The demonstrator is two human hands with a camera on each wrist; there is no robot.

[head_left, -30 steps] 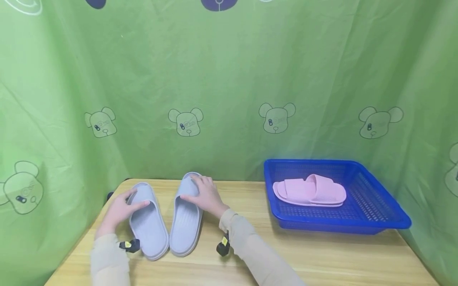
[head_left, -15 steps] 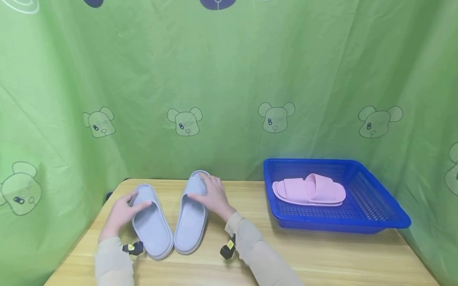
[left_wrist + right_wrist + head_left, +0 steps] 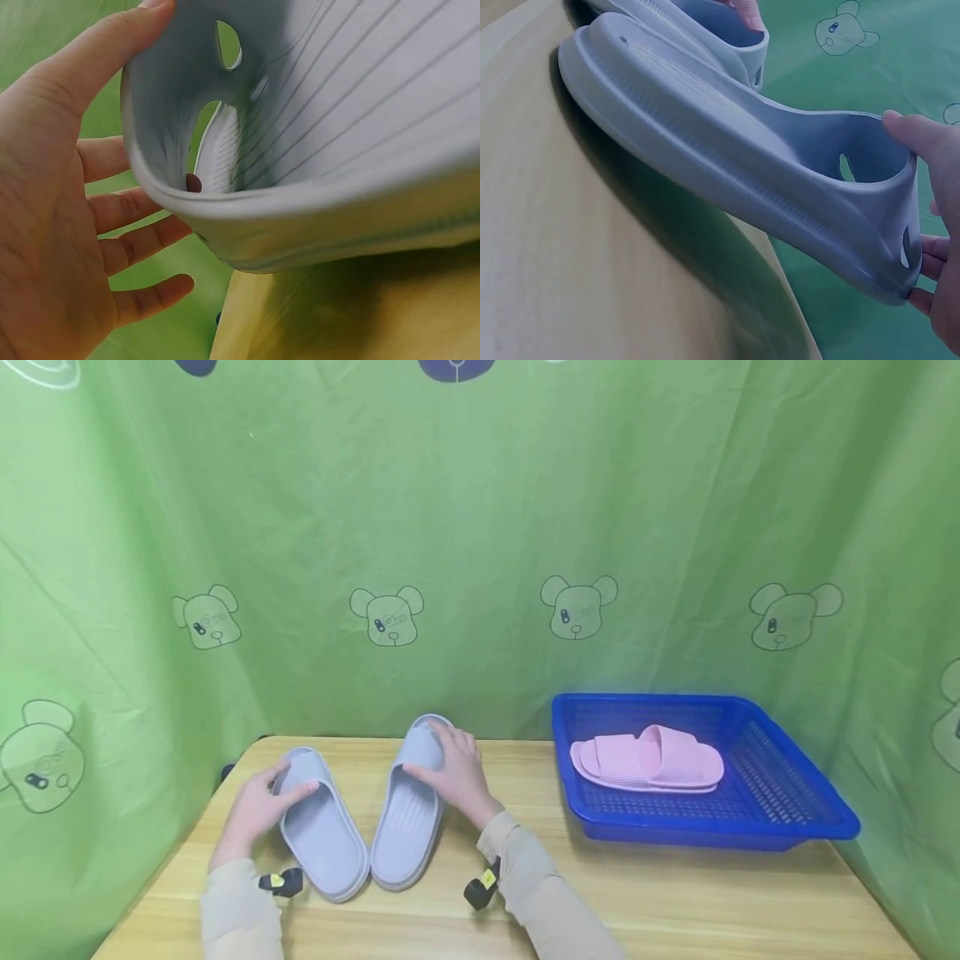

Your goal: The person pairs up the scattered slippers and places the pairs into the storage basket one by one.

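Two light grey slippers lie side by side at the left of the table in the head view, toes pointing away and spread apart, heels close together. My left hand (image 3: 255, 810) holds the left slipper (image 3: 326, 843) by its strap. In the left wrist view the thumb lies on the strap's edge, with the other fingers along its outer side. The right slipper (image 3: 408, 835) is gripped at its strap by my right hand (image 3: 459, 777). In the right wrist view, the thumb is on the strap's rim and the fingers are at the toe; a dark shadow shows beneath the sole.
A blue plastic basket (image 3: 795, 827) stands at the right of the wooden table (image 3: 675, 910). Pink slippers (image 3: 686, 760) lie in it, pressed together. A green curtain (image 3: 480, 527) with bear-head prints hangs behind and at both sides.
Both hands have shifted to the right with their slippers. The right slipper has moved further than the left at the toe, so the toes stand wider apart. The basket has stayed put.
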